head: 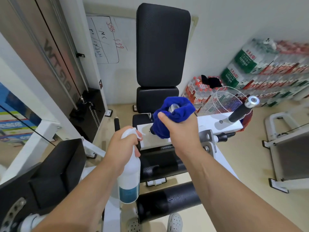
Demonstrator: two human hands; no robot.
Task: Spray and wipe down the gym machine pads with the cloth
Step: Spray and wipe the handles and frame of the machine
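My right hand (181,129) grips a blue cloth (170,114) wrapped round the machine's left handle, whose silver end cap shows through the folds. My left hand (121,146) holds a white spray bottle (129,178) with a blue label by its neck, nozzle pointing toward the cloth. Behind them stand the tall black back pad (163,46) and the smaller black seat pad (157,97). A black roller pad (168,200) lies low in front of me. The other handle (240,111), black grip with silver cap, sticks up at the right.
A white machine frame plate (212,121) spans between the handles. The weight stack (88,108) and cables stand at the left beside a whiteboard (107,41). Packs of bottled water (270,67) and a white wire basket (222,99) line the right wall. Another white frame (284,148) is at right.
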